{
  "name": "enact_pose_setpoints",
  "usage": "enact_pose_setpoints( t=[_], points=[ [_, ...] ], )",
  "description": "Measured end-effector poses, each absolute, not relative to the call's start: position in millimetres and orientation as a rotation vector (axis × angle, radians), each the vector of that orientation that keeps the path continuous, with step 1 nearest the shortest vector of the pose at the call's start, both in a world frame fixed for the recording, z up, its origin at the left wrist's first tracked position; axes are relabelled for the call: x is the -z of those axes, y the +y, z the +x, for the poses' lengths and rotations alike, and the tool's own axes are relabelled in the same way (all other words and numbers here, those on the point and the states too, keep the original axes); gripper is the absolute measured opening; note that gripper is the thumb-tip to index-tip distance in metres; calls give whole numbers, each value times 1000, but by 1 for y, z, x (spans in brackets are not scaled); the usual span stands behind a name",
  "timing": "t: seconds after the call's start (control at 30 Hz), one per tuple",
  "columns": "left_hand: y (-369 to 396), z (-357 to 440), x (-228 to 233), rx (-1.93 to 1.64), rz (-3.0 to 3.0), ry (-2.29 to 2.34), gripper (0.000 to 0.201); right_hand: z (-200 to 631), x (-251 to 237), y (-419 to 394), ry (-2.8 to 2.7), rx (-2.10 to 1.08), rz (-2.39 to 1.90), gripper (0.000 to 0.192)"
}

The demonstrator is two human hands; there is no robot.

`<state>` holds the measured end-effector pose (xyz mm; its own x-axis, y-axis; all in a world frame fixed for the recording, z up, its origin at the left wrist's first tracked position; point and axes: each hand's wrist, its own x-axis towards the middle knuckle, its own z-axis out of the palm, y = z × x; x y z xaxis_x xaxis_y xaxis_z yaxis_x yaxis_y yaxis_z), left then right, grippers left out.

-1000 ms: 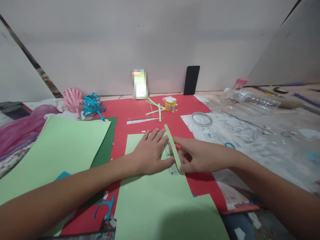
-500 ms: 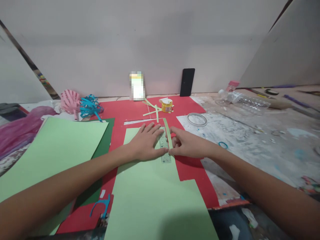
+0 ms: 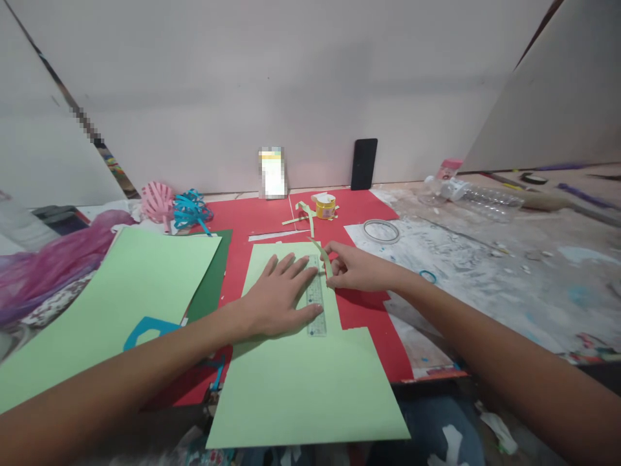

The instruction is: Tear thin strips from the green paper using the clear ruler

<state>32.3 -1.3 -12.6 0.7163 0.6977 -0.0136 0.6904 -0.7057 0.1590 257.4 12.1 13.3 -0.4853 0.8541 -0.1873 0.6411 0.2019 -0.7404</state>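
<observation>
My left hand [image 3: 276, 294] lies flat, fingers spread, over a clear ruler [image 3: 315, 320] and a light green paper sheet [image 3: 305, 395]. The ruler lies lengthwise near the sheet's right edge, partly under my fingers. Just right of it, my right hand [image 3: 356, 266] pinches a narrow green paper strip [image 3: 326, 259] between thumb and fingers. The strip curves, its far end pointing up and left. Whether its near end is still joined to the sheet, I cannot tell. Beneath the sheet is red paper [image 3: 366, 317].
Behind are cut strips [image 3: 305, 212], a yellow jar [image 3: 325, 206], a lit phone [image 3: 273, 175] and a dark phone [image 3: 363, 164]. Pink [image 3: 158, 204] and blue [image 3: 191, 210] paper fringes and green paper [image 3: 160, 272] lie left. A ring [image 3: 381, 231] and a plastic bottle [image 3: 485, 196] lie right.
The strip in my right hand has bent from nearly straight into a curve, and that hand sits slightly farther up along the sheet's edge. The view has shifted, showing the sheet's near edge.
</observation>
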Motion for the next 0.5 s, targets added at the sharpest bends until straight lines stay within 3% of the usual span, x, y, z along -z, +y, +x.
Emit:
enact_pose_setpoints(
  t=[0.5],
  points=[
    [-26,43,15,-123,2731,1182,74,258,-20,9,-2226,-1182,-1419,35]
  ],
)
